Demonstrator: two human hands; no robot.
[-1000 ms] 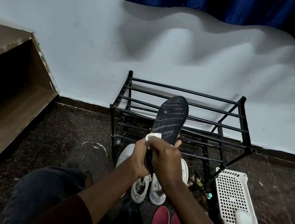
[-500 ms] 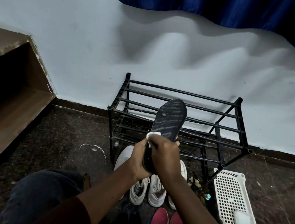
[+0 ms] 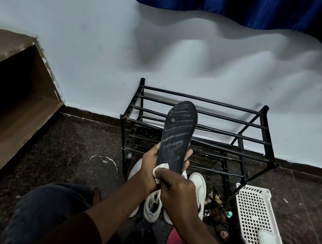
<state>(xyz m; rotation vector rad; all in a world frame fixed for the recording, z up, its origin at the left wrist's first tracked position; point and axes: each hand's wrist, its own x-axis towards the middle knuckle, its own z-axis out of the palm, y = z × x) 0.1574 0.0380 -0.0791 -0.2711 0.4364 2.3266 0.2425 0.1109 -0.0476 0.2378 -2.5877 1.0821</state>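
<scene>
The left hand (image 3: 149,161) grips the black slipper (image 3: 178,132) by its heel, toe pointing away toward the rack (image 3: 256,133), while the right hand (image 3: 178,189) pinches a white wipe (image 3: 161,166) at the near end, sole stretching ahead

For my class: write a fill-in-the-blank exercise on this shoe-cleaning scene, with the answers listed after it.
1. The left hand holds up a ____ slipper, sole towards the camera.
2. The right hand pinches a ____ cloth against the sole.
3. The white sneakers stand on the ____ in front of the rack.
4. The curtain above the wall is ____.
Missing words: black; white; floor; blue.
</scene>
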